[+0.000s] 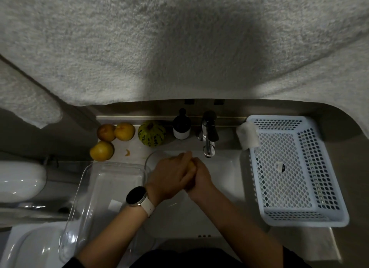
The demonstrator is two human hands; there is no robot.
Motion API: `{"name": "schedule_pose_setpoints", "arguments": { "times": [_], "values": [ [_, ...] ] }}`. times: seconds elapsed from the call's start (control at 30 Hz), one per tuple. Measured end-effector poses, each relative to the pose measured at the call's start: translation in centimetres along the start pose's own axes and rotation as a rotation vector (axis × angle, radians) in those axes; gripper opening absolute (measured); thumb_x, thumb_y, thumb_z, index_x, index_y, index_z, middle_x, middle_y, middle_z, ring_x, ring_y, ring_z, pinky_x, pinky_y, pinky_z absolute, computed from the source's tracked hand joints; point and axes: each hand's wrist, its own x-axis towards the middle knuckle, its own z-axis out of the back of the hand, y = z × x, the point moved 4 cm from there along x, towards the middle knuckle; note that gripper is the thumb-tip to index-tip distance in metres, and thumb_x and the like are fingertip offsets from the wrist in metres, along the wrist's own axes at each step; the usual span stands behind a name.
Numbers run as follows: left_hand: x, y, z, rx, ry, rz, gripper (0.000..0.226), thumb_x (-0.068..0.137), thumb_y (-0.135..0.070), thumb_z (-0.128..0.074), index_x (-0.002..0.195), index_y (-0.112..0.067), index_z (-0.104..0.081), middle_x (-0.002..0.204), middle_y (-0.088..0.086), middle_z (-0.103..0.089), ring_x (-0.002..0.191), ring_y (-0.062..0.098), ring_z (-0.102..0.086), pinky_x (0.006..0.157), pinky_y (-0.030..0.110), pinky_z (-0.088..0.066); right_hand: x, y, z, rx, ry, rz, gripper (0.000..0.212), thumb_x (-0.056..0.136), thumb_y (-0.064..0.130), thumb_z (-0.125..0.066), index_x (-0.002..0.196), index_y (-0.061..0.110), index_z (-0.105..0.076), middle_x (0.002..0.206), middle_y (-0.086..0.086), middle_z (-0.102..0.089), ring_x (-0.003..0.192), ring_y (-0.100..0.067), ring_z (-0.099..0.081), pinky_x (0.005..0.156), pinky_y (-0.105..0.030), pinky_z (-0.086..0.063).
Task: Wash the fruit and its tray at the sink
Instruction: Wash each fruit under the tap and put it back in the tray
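Yellow-orange fruit (192, 166): small, mostly hidden, clasped between left hand (169, 177) and right hand (200, 176) over the white sink (223, 168). Clear tray (79, 197): left, empty-looking, glossy.

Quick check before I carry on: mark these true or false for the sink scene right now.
1. Both hands, left hand and right hand, clasp one fruit over the sink. True.
2. Three orange fruits lie left of the tap. True.
3. The basket holds the fruit. False: no fruit is in it.
4. The clear tray sits right of the sink. False: left.
5. The striped gourd lies in the tray. False: on the counter.
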Motion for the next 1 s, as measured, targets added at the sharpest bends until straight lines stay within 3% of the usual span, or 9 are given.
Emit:
{"name": "schedule_pose_setpoints", "arguments": {
  "times": [0.13, 0.27, 0.33, 0.47, 0.57, 0.67, 0.87, 0.93, 1.0],
  "values": [
    [-0.1, 0.3, 0.1, -0.214, -0.176, 0.153, 0.041, 0.091, -0.056, -0.035, 0.110, -0.021, -0.045, 0.100, -0.001, -0.056, 0.074, 0.014, -0.057, 0.062, 0.030, -0.044, 0.0, 0.9, -0.2, -0.042, -0.058, 0.122, 0.030, 0.096, 0.029, -0.049, 0.107, 0.005, -0.063, 0.102, -0.018, -0.067, 0.092, -0.028, -0.065, 0.079, -0.039, -0.054],
    [-0.1, 0.3, -0.6, -0.644, -0.279, 0.461, 0.044, 0.085, -0.072, -0.036, 0.104, -0.034, -0.048, 0.095, -0.002, -0.063, 0.074, 0.008, -0.063, 0.056, 0.025, -0.048, -1.0, 2.3, -1.1, -0.187, -0.082, 0.586, 0.024, 0.097, 0.016, -0.046, 0.086, 0.018, -0.068, 0.086, -0.004, -0.069, 0.070, -0.004, -0.067, 0.056, -0.022, -0.054],
    [0.1, 0.1, -0.9, -0.910, -0.286, 0.642, 0.057, 0.080, -0.082, -0.035, 0.099, -0.034, -0.059, 0.082, 0.001, -0.070, 0.064, 0.009, -0.067, 0.051, 0.027, -0.051, -2.1, 2.7, -1.4, -0.397, -0.038, 0.887, 0.026, 0.099, 0.013, -0.047, 0.090, 0.023, -0.069, 0.087, 0.007, -0.069, 0.077, -0.002, -0.066, 0.064, -0.024, -0.055],
    [-1.1, 1.0, -2.2, -1.292, -0.009, 0.883, 0.044, 0.097, -0.064, -0.027, 0.085, -0.055, -0.069, 0.081, -0.014, -0.074, 0.075, 0.009, -0.071, 0.076, 0.040, -0.054, -3.2, 2.6, -2.0, -0.971, 0.077, 1.456, 0.028, 0.098, 0.008, -0.045, 0.116, 0.003, -0.066, 0.118, -0.011, -0.066, 0.115, -0.019, -0.060, 0.101, -0.032, -0.046],
    [-1.9, 2.0, -2.4, -1.132, 0.168, 0.778, 0.026, 0.103, -0.023, -0.044, 0.121, -0.039, -0.055, 0.103, 0.001, -0.059, 0.097, 0.026, -0.055, 0.073, 0.033, -0.048, -3.5, 1.9, -1.7, -1.307, 0.137, 1.778, 0.032, 0.095, 0.010, -0.045, 0.115, -0.005, -0.066, 0.120, -0.019, -0.065, 0.118, -0.027, -0.059, 0.106, -0.037, -0.044],
    [-1.3, 1.5, -2.0, -0.619, 0.039, 0.545, 0.031, 0.100, -0.009, -0.047, 0.129, 0.000, -0.049, 0.112, 0.018, -0.061, 0.105, 0.033, -0.060, 0.083, 0.035, -0.046, -2.6, 1.7, -1.0, -1.118, 0.038, 1.538, 0.031, 0.097, 0.010, -0.043, 0.115, -0.001, -0.066, 0.114, -0.016, -0.068, 0.109, -0.023, -0.064, 0.098, -0.032, -0.048],
    [-1.1, -0.1, -0.8, -0.102, 0.047, 0.202, 0.061, 0.093, -0.059, -0.013, 0.118, -0.016, -0.048, 0.091, 0.005, -0.060, 0.074, 0.025, -0.059, 0.067, 0.041, -0.046, 0.8, 1.7, 0.3, -0.346, -0.140, 0.236, 0.033, 0.097, 0.015, -0.045, 0.071, 0.010, -0.064, 0.075, -0.011, -0.066, 0.078, -0.028, -0.064, 0.071, -0.032, -0.053],
    [-1.3, -0.2, -0.9, -0.123, 0.007, 0.213, 0.060, 0.093, -0.057, -0.014, 0.114, -0.014, -0.050, 0.086, 0.003, -0.058, 0.071, 0.024, -0.058, 0.064, 0.040, -0.044, 0.4, 1.8, 0.2, -0.412, -0.094, 0.141, 0.030, 0.098, 0.018, -0.044, 0.078, 0.004, -0.062, 0.089, -0.021, -0.065, 0.084, -0.029, -0.061, 0.079, -0.037, -0.051],
    [-1.2, 0.1, -0.8, -0.286, -0.131, 0.297, 0.045, 0.099, -0.042, -0.028, 0.113, -0.009, -0.055, 0.083, 0.003, -0.064, 0.071, 0.020, -0.063, 0.064, 0.038, -0.049, -0.1, 2.1, -0.4, -0.567, -0.083, 0.419, 0.026, 0.097, 0.015, -0.046, 0.084, 0.000, -0.064, 0.092, -0.021, -0.067, 0.078, -0.029, -0.063, 0.075, -0.039, -0.054]
  ]
}}
